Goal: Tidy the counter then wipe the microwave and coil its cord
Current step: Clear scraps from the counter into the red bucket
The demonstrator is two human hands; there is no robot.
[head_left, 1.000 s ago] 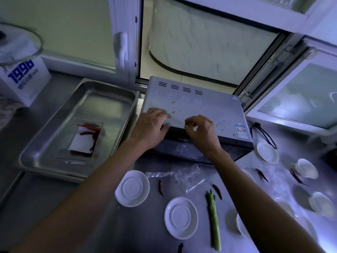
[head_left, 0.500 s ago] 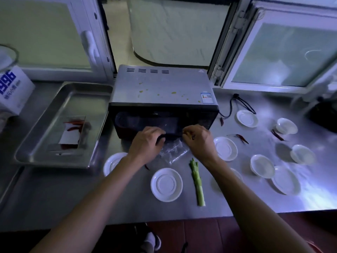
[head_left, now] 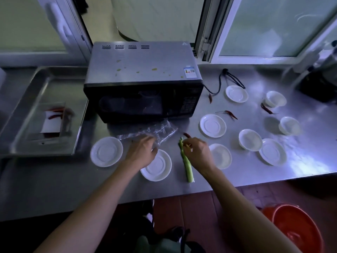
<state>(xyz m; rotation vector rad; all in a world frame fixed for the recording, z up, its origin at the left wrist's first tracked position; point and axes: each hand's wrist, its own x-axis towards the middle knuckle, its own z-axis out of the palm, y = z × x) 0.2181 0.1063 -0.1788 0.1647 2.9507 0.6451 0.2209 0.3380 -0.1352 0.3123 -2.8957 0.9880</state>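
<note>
Your left hand [head_left: 141, 152] lies over the near edge of the clear bag [head_left: 151, 133], fingers bent down onto the plastic; whether they actually grip it you cannot tell. Your right hand [head_left: 197, 150] pinches at the top of the green stalk [head_left: 186, 162], fingertips drawn together on it, with one chili [head_left: 187, 135] just beyond them. The stalk lies flat on the counter [head_left: 255, 172] between two saucers: one [head_left: 156, 166] partly under your left wrist, another [head_left: 220, 156] beside your right wrist. A third saucer [head_left: 106, 152] sits further left.

The bag rests right in front of the microwave [head_left: 144, 83], which stands at the back of the counter with yellow-green specks on its grey top. Its cord [head_left: 228, 79] lies loose to the right. More white dishes and chilies [head_left: 231, 114] are scattered right of the microwave. A steel tray [head_left: 27, 136] holding red chilies on a small board sits to the left. A red basin [head_left: 291, 227] stands on the floor.
</note>
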